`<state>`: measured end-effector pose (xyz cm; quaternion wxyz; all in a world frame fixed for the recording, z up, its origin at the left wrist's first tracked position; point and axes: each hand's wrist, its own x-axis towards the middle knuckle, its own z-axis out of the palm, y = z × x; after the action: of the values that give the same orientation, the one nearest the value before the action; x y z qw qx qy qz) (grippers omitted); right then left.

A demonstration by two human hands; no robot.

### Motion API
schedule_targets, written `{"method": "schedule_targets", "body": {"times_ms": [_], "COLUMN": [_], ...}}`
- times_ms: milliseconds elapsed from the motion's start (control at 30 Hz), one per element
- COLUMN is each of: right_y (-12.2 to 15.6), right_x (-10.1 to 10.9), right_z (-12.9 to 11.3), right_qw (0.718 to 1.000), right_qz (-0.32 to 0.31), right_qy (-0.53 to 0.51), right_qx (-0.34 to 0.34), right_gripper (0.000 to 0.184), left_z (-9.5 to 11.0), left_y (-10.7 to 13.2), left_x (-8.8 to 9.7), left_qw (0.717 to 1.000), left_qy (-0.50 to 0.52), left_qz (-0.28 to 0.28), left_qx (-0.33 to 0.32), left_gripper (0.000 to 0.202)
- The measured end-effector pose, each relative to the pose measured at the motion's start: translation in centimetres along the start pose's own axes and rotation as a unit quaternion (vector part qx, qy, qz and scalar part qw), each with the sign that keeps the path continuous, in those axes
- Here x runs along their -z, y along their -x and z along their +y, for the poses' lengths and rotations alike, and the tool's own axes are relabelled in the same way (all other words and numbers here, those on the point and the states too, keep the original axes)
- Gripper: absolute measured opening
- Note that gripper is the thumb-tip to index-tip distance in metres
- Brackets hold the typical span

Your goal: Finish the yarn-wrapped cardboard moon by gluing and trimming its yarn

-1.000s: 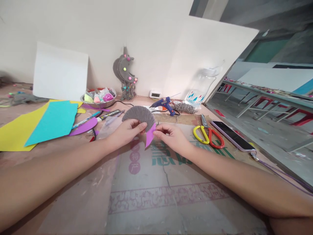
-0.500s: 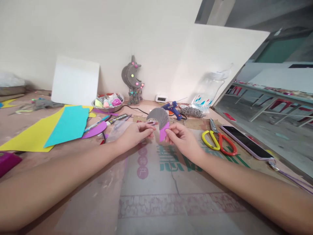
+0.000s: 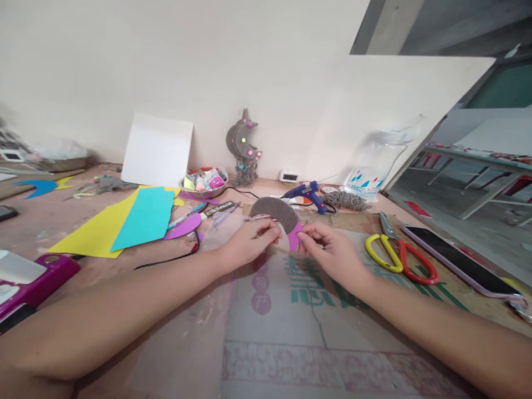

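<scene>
A crescent [image 3: 276, 210], its arch wrapped in grey yarn, is held up over the plastic-covered cardboard. Its lower right tip is bare purple [image 3: 294, 237]. My right hand [image 3: 322, 244] pinches that purple tip between thumb and fingers. Along the crescent's inner curve, my left hand [image 3: 255, 238] is closed in a pinch. Whatever lies between its fingertips is too small to make out, and the hand covers the crescent's left end. A thin dark strand [image 3: 319, 327] lies on the plastic below.
Yellow-and-red-handled scissors [image 3: 401, 257] and a phone [image 3: 459, 260] lie at right. Behind the crescent are a blue glue gun [image 3: 305, 193], a grey yarn bundle [image 3: 344, 200] and a bottle [image 3: 372, 166]. Yellow paper [image 3: 89, 227] and blue paper [image 3: 143, 219] lie left. A decorated grey moon [image 3: 239, 141] is by the wall.
The view has swung left, so the scene sits further right and lower. The crescent has turned to show more of its wrapped arch, and my left fingertips are closer to its inner curve.
</scene>
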<state>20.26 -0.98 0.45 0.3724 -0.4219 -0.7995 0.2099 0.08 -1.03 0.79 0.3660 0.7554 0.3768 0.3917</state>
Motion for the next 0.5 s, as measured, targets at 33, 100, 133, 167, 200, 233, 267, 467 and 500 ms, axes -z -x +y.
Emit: {"method": "schedule_targets", "body": {"times_ms": [33,100,133,167,200,233,267,467,500], "right_y": [-0.02,-0.01,0.02,0.06,0.11,0.16,0.21,0.34,0.37], "right_x": [0.06,0.17,0.23,0.28,0.34,0.39,0.44,0.69,0.72], "right_z": [0.01,0.06,0.11,0.20,0.30,0.41,0.53,0.78,0.74], "right_qw": [1.000,0.998,0.996,0.993,0.989,0.983,0.976,0.937,0.938], "right_qz": [0.000,0.003,0.003,0.000,-0.004,-0.008,-0.011,0.002,0.006], "right_qy": [0.021,0.063,0.084,0.107,0.132,0.159,0.187,0.280,0.272], "right_qx": [0.009,0.029,0.041,0.055,0.072,0.092,0.115,0.210,0.214], "right_gripper": [0.018,0.016,0.014,0.012,0.011,0.011,0.012,0.014,0.014], "left_z": [-0.03,-0.08,-0.10,-0.12,-0.16,-0.21,-0.29,-0.56,-0.52], "left_y": [0.03,0.09,0.11,0.12,0.11,0.08,0.02,-0.48,-0.52], "left_x": [-0.03,-0.03,0.00,0.05,0.10,0.15,0.20,0.14,0.11], "left_qw": [1.000,1.000,1.000,0.999,0.999,0.997,0.994,0.969,0.967], "left_qy": [0.006,0.013,0.015,0.019,0.030,0.051,0.080,0.195,0.195], "left_qz": [0.003,0.007,0.008,0.008,0.007,0.007,0.008,0.026,0.034], "left_qx": [0.002,0.014,0.021,0.028,0.039,0.052,0.068,0.152,0.163], "left_gripper": [0.024,0.025,0.029,0.034,0.039,0.044,0.048,0.044,0.040]}}
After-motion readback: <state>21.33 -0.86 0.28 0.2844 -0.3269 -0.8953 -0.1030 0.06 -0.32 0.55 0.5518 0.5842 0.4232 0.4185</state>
